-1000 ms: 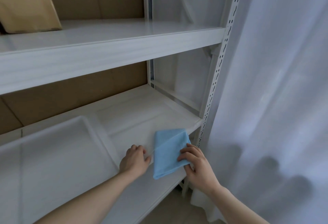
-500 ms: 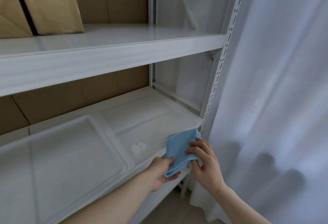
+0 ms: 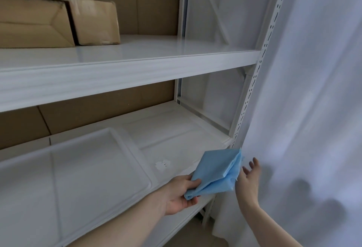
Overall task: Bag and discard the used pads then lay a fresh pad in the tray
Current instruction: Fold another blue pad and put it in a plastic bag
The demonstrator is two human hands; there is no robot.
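The left hand [image 3: 181, 194] pinches the lower left corner of a folded blue pad [image 3: 216, 172] between thumb and curled fingers. The pad is held in the air above the front right edge of the lower shelf [image 3: 182, 141], tilted so that its free layered edges point up and to the right. Those layers are slightly fanned apart at the upper right corner.

The right hand [image 3: 247, 182] is raised just to the right of the pad, palm turned towards it. Its fingers [image 3: 254, 163] are straight and loosely spread, holding nothing. Whether the palm touches the pad's right edge cannot be told from this view.

A white tray [image 3: 125, 149] lies flat on the lower shelf, to the left of the pad and partly behind the left forearm. Its raised rim runs close to the front edge of the shelf. A small white scrap or mark [image 3: 162, 163] lies on the shelf surface between the tray and the pad.

The upper shelf [image 3: 137, 66] carries two brown cardboard boxes [image 3: 58, 19] side by side at its left end. Brown board backs the unit behind both shelves. A perforated white upright [image 3: 254, 82] forms the front right post of the rack. A white curtain [image 3: 313, 109] hangs immediately to the right of the post, behind the right hand.
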